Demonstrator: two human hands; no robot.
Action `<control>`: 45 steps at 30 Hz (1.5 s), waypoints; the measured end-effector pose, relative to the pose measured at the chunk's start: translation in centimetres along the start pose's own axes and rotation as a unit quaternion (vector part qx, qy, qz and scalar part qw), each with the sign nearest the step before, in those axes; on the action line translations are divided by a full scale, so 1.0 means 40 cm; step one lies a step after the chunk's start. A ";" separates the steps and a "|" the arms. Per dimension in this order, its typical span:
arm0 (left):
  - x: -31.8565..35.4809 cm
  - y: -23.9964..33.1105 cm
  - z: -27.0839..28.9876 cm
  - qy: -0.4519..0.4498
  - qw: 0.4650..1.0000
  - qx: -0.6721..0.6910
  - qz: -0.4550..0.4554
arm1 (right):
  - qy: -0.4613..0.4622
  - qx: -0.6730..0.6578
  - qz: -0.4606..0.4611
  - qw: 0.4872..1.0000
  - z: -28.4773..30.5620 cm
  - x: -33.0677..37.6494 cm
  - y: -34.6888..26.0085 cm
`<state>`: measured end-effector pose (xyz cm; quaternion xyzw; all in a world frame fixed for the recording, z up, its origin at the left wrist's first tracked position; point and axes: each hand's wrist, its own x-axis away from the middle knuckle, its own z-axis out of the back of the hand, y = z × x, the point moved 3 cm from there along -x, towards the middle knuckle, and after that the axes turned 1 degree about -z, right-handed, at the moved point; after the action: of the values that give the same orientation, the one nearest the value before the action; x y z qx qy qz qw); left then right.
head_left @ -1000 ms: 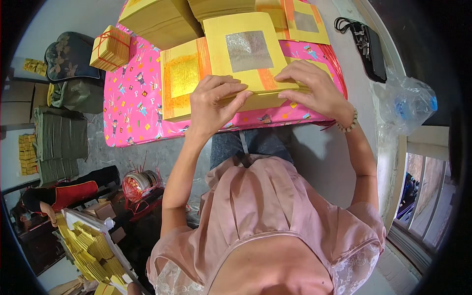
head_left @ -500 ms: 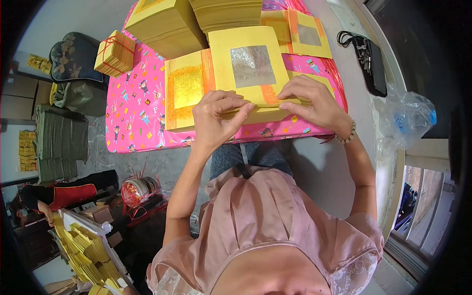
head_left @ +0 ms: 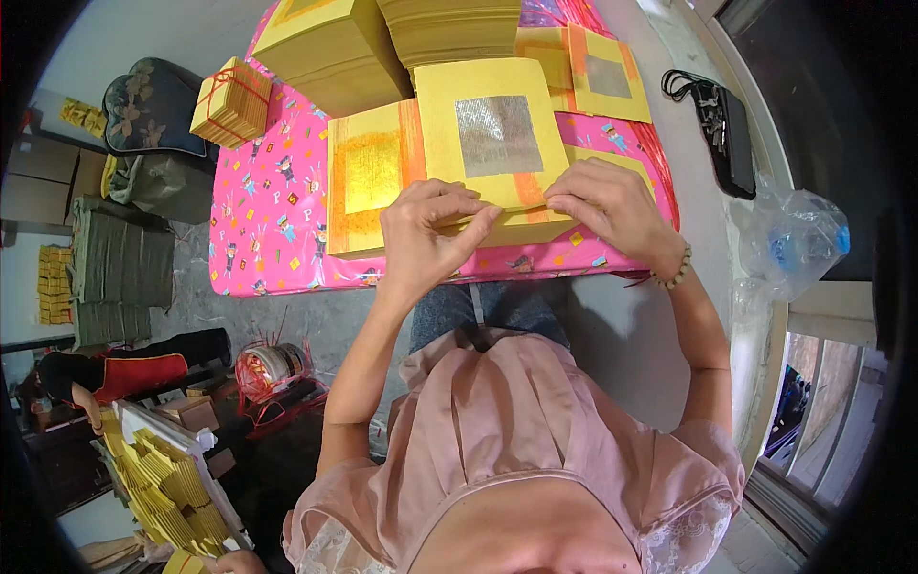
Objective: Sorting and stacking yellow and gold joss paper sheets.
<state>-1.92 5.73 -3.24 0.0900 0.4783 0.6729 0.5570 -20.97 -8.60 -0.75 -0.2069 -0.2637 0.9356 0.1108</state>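
Note:
A yellow sheet of joss paper with a silver foil square (head_left: 499, 136) lies over a low stack of joss paper (head_left: 521, 233) near the table's front edge. My left hand (head_left: 430, 230) is closed on the sheet's near edge, thumb against bent fingers. At the right part of that same edge, my right hand (head_left: 612, 206) pinches the paper between thumb and fingertips. The edge looks slightly raised or folded between them. Left of it, joss paper with a gold foil square (head_left: 373, 174) and an orange border lies partly covered.
Tall yellow paper stacks (head_left: 330, 57) stand behind. A bundle tied with red string (head_left: 231, 100) sits at the left on the pink patterned tablecloth (head_left: 263, 210). A black phone with keys (head_left: 722, 134) and a clear plastic bag (head_left: 794, 234) lie at right. Another person (head_left: 134, 368) works lower left.
Both hands stay at the sheet's near edge. My right fingers have drawn slightly closer together along it. The view has shifted a little.

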 end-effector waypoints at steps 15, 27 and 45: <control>-0.079 0.078 0.035 0.152 0.947 -0.176 -0.223 | 0.043 0.043 0.015 0.998 0.052 -0.132 0.023; -0.149 0.007 -0.028 -0.163 0.944 -0.212 -0.195 | 0.044 0.012 -0.075 0.996 0.019 -0.325 0.217; -0.183 -0.060 -0.053 -0.222 0.938 -0.207 -0.166 | 0.018 0.110 -0.035 0.993 -0.069 -0.406 0.218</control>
<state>0.95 -1.74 -3.13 0.0389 0.2005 0.6180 0.7592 -6.14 -19.81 -2.26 -0.2007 -0.1646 0.9507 0.1699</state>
